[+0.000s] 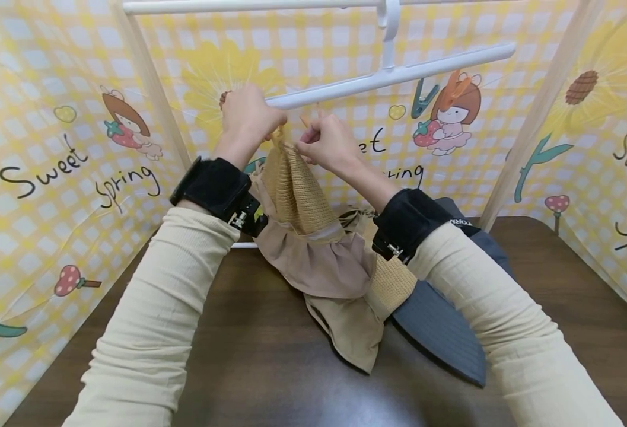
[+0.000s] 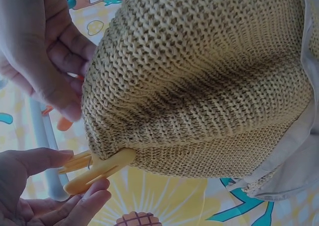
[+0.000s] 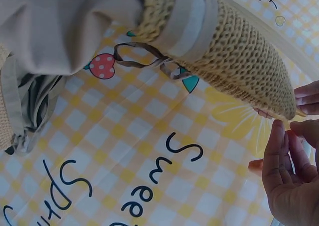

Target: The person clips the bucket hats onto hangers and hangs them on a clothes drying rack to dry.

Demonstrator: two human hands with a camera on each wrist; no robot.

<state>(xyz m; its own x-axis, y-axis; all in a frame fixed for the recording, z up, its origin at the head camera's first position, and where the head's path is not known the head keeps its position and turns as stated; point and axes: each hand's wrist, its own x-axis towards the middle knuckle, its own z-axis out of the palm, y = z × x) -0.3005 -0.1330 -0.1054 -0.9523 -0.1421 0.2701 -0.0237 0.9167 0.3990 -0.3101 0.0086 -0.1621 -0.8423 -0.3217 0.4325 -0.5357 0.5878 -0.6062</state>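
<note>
My left hand (image 1: 249,115) pinches a yellow clothespin (image 2: 102,173) at the left end of the white hanger (image 1: 356,86). The clothespin's jaws sit on the tip of a knitted straw-coloured hat (image 1: 305,196), which hangs crown up with its tan fabric brim (image 1: 324,270) drooping below. My right hand (image 1: 331,142) pinches the hat near that same tip, thumb and forefinger together. In the left wrist view the right fingers lie along the crown's edge. Just above the right hand, part of an orange clothespin (image 1: 305,121) shows below the hanger.
Below lie a second woven hat (image 1: 393,284) and a dark grey cap (image 1: 441,332) on the brown table (image 1: 249,356). A green clothespin (image 1: 424,98) and an orange clothespin (image 1: 457,88) hang towards the hanger's right end. Wooden posts (image 1: 150,77) and a white rail (image 1: 249,6) frame the space.
</note>
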